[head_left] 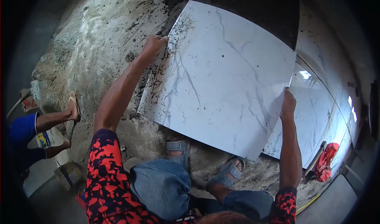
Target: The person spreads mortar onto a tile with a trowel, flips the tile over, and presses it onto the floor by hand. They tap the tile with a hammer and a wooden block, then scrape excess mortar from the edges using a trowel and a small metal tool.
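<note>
A large white floor tile (213,77) with grey marble veining is held between my two hands, tilted over the floor in front of me. My left hand (155,44) is closed on its left edge near the far corner, where dark grit speckles the surface. On the opposite side, my right hand (288,103) grips the right edge, fingers curled around it. The tile overlaps a matching tile (310,109) on the right in this view. Beyond its far edge is a dark patch of floor (269,8). The tile's underside is hidden.
Rough sandy mortar (99,46) spreads on the left. A person's sandalled foot (73,107) stands there, near a white bucket (51,138) and another bucket (70,174). A red cloth or bag (326,162) lies at right. My sandals (227,173) are close to the tile's near edge.
</note>
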`<state>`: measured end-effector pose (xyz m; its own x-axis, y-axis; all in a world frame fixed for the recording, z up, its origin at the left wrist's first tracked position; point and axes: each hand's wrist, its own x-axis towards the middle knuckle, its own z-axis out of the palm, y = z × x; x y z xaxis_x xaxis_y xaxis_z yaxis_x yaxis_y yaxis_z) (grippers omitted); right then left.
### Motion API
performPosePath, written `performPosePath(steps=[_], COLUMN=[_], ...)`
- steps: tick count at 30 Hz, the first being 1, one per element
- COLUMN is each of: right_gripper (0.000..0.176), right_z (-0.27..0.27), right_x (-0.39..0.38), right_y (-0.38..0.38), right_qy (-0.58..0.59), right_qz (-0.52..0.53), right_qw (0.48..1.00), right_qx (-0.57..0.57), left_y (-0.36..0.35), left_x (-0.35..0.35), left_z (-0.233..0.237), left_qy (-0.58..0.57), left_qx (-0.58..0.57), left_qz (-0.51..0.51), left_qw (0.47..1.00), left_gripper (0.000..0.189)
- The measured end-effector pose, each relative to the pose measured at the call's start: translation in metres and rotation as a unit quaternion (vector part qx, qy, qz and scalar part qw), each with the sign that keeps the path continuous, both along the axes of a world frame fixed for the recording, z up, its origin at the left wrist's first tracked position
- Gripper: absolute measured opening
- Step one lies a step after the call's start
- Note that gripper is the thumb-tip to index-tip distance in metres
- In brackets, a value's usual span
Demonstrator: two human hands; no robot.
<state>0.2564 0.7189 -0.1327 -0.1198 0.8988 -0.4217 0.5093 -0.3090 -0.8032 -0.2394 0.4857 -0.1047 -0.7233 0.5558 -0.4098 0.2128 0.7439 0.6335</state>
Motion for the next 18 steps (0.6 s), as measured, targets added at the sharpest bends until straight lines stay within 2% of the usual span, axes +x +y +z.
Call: performPosePath(steps=[2,4,5,8,10,11,13,18], right_gripper=[0.045,0.047,0.047,0.044,0.044,0.044,0.042,0.04], right_z=[0.0,0.004,0.007,0.01,0.0,-0.002,-0.003,-0.004], right_x=[-0.006,-0.011,-0.012,-0.023,-0.021,-0.019,-0.021,-0.019], right_y=[-0.005,-0.007,-0.004,-0.006,-0.001,-0.003,0.001,0.01], right_qy=[-0.004,-0.024,-0.074,-0.057,-0.082,-0.087,-0.115,-0.117], right_qz=[0.004,-0.004,0.003,-0.009,0.002,-0.012,0.009,0.011], right_qw=[1.0,0.997,0.995,0.992,0.992,0.991,0.986,0.989], right_qx=[0.02,0.071,0.068,0.112,0.097,0.101,0.116,0.092], left_y=[0.0,-0.002,-0.003,0.001,-0.002,-0.002,0.002,0.011], left_x=[0.0,-0.019,-0.021,-0.009,-0.01,-0.012,-0.017,-0.016], left_z=[0.001,-0.03,-0.038,-0.026,-0.028,-0.029,-0.031,-0.042], left_qy=[0.005,-0.005,-0.015,-0.027,-0.039,-0.044,0.007,0.013], left_qx=[0.029,0.044,0.04,0.064,0.098,0.102,0.047,0.046], left_qz=[-0.027,-0.02,-0.005,-0.017,0.028,0.014,-0.007,-0.01], left_qw=[0.999,0.999,0.999,0.997,0.994,0.994,0.999,0.999], left_gripper=[0.04,0.038,0.038,0.037,0.041,0.041,0.041,0.041])
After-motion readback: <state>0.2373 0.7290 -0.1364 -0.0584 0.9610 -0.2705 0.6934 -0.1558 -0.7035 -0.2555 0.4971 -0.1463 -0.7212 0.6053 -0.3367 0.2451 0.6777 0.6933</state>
